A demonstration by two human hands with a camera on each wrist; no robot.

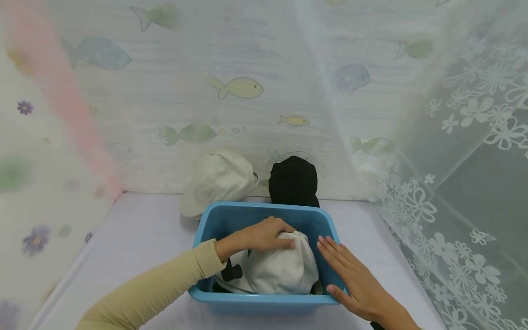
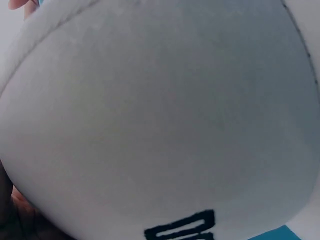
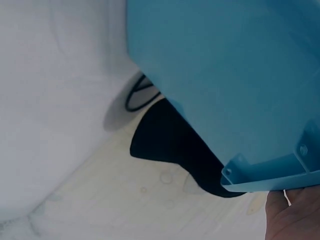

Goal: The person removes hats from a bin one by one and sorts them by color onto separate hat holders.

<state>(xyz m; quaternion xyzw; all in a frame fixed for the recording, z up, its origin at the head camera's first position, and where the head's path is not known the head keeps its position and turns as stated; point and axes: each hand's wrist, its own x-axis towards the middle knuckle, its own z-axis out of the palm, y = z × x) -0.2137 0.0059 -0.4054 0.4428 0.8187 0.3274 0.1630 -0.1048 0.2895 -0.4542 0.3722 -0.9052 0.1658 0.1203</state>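
Note:
My left hand [image 1: 268,234] reaches into a blue plastic bin [image 1: 264,300] and grips the crown of a white cap [image 1: 280,270], thumb and fingers spread over its top. A dark printed patch [image 1: 232,271] shows on the cap's left part. In the left wrist view the cap's white cloth [image 2: 160,115] fills nearly everything, with a stitched seam and black outlined lettering [image 2: 180,227]. My right hand [image 1: 350,277] lies with straight fingers against the bin's right rim; the right wrist view shows part of that hand [image 3: 295,215] at the rim.
Behind the bin, a white cap [image 1: 222,178] stands on the left and a black cap [image 1: 294,181] on the right, against a fish-patterned curtain [image 1: 243,87]. A white cloth [image 1: 152,229] covers the table. Sheer flowered fabric [image 1: 462,220] hangs at the right.

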